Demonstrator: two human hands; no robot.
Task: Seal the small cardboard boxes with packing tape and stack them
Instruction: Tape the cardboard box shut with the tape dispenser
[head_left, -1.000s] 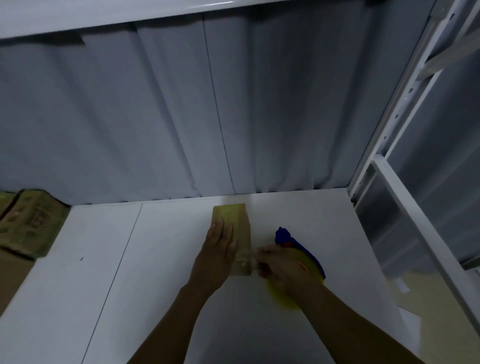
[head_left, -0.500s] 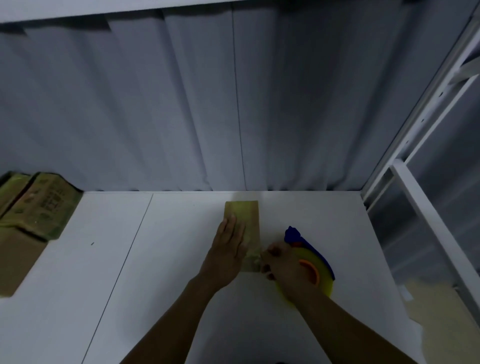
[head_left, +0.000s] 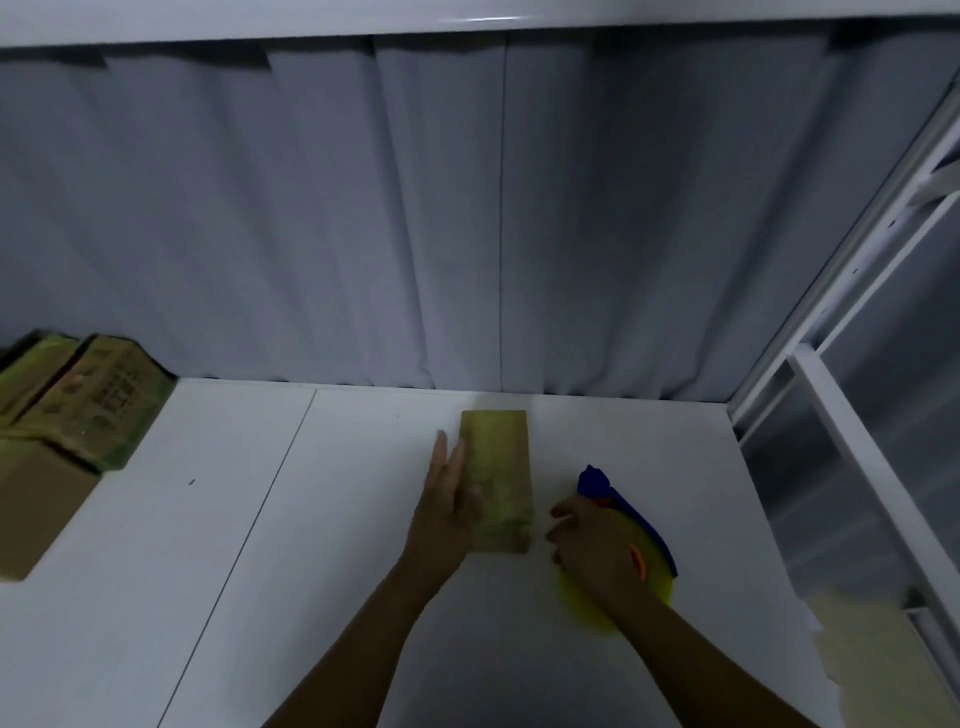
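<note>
A small brown cardboard box (head_left: 498, 467) lies lengthwise on the white table (head_left: 260, 545), near its middle. My left hand (head_left: 447, 509) lies flat against the box's left side, fingers straight, thumb on its top. My right hand (head_left: 592, 551) holds a tape dispenser (head_left: 623, 535) with a blue frame and a yellow roll, just right of the box's near end and apart from it. Whether tape runs along the box top is hard to tell in the dim light.
Several larger cardboard boxes (head_left: 67, 415) are stacked at the table's left edge. A grey curtain (head_left: 467, 234) hangs behind the table. A white metal rack frame (head_left: 857, 415) stands at the right, with a brown surface (head_left: 883, 649) below it.
My right hand has drawn the dispenser away from the box's near end to the right. My left hand has slid from the box's top to its left side.
</note>
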